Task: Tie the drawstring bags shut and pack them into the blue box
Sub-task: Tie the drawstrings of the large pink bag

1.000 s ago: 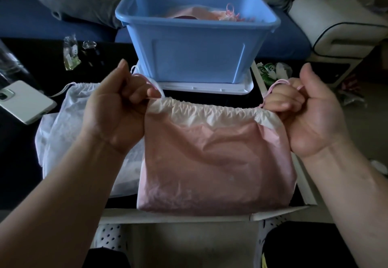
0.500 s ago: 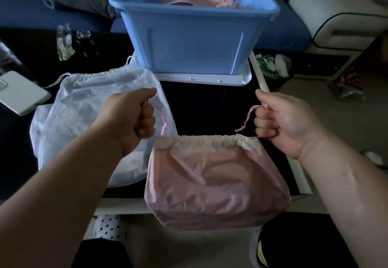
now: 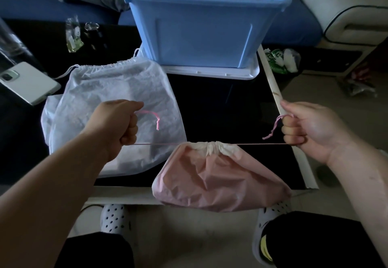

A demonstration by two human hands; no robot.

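**Pink bag [image 3: 218,179] cinched, knot not yet tied**

A second ago we hold the bag high in front of the blue box [image 3: 201,30], its mouth spread wide between our fists. Half a second ago the mouth is half gathered. Now it is drawn into a tight pucker, and the pink cord [image 3: 159,144] runs out of it in a taut, level line to either side. Our hands have moved well apart and the bag has dropped to the lower centre of the frame.

We judge the closing pull to be about done. What remains is to knot the two cord ends and then lift the bag into the box, which stands at upper centre and already shows pink fabric and cord inside.

Our left hand [image 3: 117,124] is a closed fist around the cord at centre left. Our right hand [image 3: 308,131] grips it the same way at centre right. A loose pink end curls out of each fist.

The bag hangs from the cord over the near edge of the dark table [image 3: 220,103]. It is pale pink and crinkled, with a white band bunched at the top, and it sags full and rounded below. A white bag [image 3: 109,103] lies on the table behind our left hand. We cannot tell whether it is tied.
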